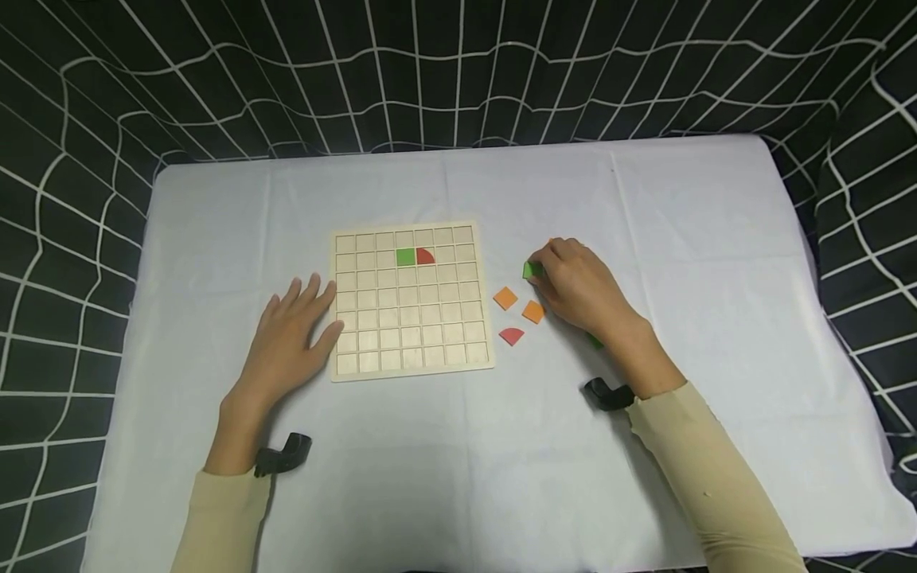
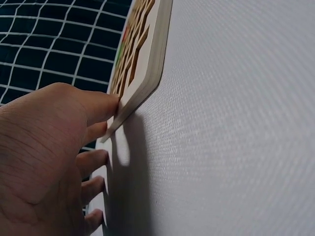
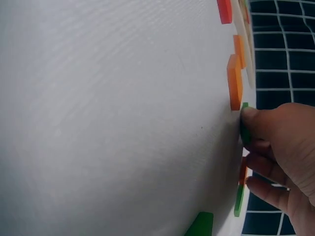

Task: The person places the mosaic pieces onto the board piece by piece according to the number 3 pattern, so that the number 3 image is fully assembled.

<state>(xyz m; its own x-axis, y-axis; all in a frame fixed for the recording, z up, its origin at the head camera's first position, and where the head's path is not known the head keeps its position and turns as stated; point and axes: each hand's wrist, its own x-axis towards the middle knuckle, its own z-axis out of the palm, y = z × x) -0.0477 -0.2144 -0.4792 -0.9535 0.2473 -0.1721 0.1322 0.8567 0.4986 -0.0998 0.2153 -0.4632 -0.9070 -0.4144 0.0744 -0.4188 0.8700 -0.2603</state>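
A square wooden grid board [image 1: 411, 374] lies on the white table, with a green square tile [image 1: 406, 257] and a red quarter-circle tile [image 1: 426, 256] side by side in its upper cells. My left hand [image 1: 292, 338] rests at the board's left edge, fingers spread, the thumb touching the rim [image 2: 147, 73]. Right of the board, my right hand [image 1: 582, 290] pinches a green tile [image 1: 530, 270] between thumb and fingers. In the right wrist view the thumb covers part of that green tile [image 3: 244, 129], close over the cloth.
Two orange square tiles [image 1: 505, 298] and a red quarter-circle tile [image 1: 512, 337] lie between board and right hand. Another green tile [image 3: 201, 225] sits beneath the right wrist. Orange and green pieces [image 3: 239, 200] show beyond the right fingers. Dark netted walls [image 1: 458, 79] border the table.
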